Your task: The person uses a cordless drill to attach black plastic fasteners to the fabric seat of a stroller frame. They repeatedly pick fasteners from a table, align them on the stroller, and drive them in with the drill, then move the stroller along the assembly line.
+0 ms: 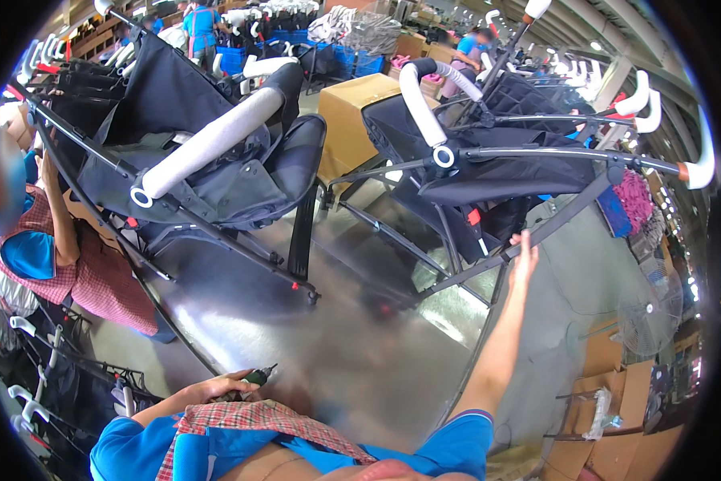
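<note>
Glossy metal table [328,353], matt black cloth stroller [496,172], foam bar [208,144]

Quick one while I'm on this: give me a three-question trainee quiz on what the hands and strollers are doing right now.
1. True or false: the left hand holds a powered screwdriver.
2. Which part does the right hand reach to? A) the white foam handlebar of the left stroller B) a dark frame tube of the right stroller C) the cardboard box
3. Fill in: both strollers rest on a shiny ____ worktable.

Key
1. True; the hand grips it low, near the body, tip pointing toward the table.
2. B; the fingers are extended at the tube, and a closed grip cannot be seen.
3. Metal.
</note>
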Tool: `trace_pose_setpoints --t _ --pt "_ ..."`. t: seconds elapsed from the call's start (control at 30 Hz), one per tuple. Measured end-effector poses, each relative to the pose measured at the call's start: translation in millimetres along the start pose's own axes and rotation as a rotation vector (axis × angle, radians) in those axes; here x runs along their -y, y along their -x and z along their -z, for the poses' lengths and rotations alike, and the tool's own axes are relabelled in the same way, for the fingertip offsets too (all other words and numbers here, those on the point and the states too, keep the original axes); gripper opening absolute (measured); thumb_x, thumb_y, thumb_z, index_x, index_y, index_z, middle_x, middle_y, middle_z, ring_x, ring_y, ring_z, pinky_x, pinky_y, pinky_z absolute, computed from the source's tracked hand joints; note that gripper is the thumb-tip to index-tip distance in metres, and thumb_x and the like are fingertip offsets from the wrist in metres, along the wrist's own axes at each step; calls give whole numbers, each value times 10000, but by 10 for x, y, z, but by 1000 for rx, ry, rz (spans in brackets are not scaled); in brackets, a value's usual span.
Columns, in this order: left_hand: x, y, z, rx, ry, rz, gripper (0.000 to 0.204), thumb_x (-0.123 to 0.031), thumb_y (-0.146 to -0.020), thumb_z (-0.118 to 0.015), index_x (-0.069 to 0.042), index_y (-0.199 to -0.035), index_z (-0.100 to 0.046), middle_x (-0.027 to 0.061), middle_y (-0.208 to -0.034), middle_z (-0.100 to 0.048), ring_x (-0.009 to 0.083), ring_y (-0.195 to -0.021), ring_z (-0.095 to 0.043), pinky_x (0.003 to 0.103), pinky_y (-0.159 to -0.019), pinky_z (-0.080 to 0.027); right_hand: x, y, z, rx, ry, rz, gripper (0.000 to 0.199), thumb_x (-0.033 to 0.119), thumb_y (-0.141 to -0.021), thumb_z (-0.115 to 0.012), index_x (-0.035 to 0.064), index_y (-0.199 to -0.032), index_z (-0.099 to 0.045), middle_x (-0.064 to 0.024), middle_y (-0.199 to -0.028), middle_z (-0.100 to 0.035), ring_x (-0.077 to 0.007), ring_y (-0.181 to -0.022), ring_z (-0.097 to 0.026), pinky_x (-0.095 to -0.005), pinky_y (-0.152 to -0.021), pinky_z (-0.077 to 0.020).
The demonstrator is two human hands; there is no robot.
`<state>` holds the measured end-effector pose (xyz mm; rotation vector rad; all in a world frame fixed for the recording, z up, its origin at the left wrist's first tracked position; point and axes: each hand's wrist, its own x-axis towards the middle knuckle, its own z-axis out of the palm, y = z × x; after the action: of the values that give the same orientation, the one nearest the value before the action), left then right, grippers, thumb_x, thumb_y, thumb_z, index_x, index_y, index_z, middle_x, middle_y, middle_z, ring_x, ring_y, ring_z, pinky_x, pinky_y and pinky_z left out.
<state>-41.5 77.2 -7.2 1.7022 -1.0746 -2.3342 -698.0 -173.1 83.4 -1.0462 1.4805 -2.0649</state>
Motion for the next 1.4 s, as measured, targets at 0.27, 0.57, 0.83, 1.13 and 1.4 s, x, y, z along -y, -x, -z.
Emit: trace_pose_setpoints --t 0.27,0.57,0.83,1.13,1.4 --pt "-71 -55 -86 69 153 18 858 -301 -899 -669 -81 -1541 -144 185 -1134 -652 213 -1023 -631 329 -900 -478 684 1690 -676 234 244 171 400 330 -985 -558 -11 -796 -649 -54 -673 -654 -145 -650 -631 -323 -660 -501" --pt "354 2 297 314 25 -292 698 -315 -898 -652 -125 -1488 -329 58 -1044 -589 146 -846 -575 291 -727 -482 1659 4188 -2260 354 589 551 362 366 -889 -661 62 -693 -645 -147 -555 -599 -327 -519 -625 -388 -508 -496" --pt "671 591 616 407 -25 -236 705 -352 -898 -625 -128 -1485 -305 63 -981 -581 138 -729 -589 256 -595 -495 1923 4934 -2568 736 682 567 534 489 -867 -633 28 -1128 -567 -191 -976 -669 -354 -874 -675 -440 -746 -545" --pt "529 670 1082 171 9 -320 569 -394 -857 -664 -122 -1301 -435 63 -803 -541 160 -576 -563 286 -474 -493 1804 5442 -1204 569 1147 639 322 342 -864 -665 60 -739 -571 -103 -619 -617 -288 -596 -643 -393 -539 -513" --pt "-677 538 506 184 -296 -647 803 -556 -904 -574 -158 -1523 -252 63 -992 -613 148 -742 -596 272 -472 -472 2739 5681 -303 44 802 1041 252 265 -867 -661 52 -755 -585 -103 -719 -634 -250 -698 -640 -364 -649 -525"
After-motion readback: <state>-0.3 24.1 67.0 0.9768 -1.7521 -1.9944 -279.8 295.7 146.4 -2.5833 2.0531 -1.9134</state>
